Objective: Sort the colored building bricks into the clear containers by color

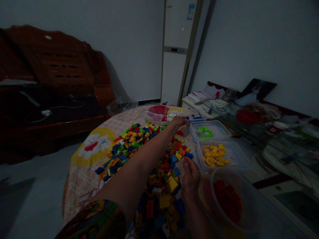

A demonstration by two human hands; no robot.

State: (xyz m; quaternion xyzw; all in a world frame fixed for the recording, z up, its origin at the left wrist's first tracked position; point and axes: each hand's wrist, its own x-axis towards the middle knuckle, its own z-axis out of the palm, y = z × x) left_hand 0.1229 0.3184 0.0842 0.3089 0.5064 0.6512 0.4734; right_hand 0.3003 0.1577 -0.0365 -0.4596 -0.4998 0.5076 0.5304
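My left hand [179,122] reaches across the table to the far trays, its fingers pinched with a small blue toy brick [187,117] at their tips. Just beyond lies a shallow clear tray [204,119] with a few small blue bricks. My right hand [190,176] rests at the right edge of the heap of mixed toy bricks [139,137], half curled with its fingers loosely apart and nothing visible in them. Near its fingertips are a yellow brick [178,156] and a blue brick [189,155]. My left forearm hides part of the heap.
Along the right stand a clear tray [224,130] with bright green pieces, another tray [239,156] with yellow bricks, and a round tub [249,199] with red bricks. White pieces [171,115] lie at the far edge. A cluttered glass-topped cabinet [231,121] borders the table.
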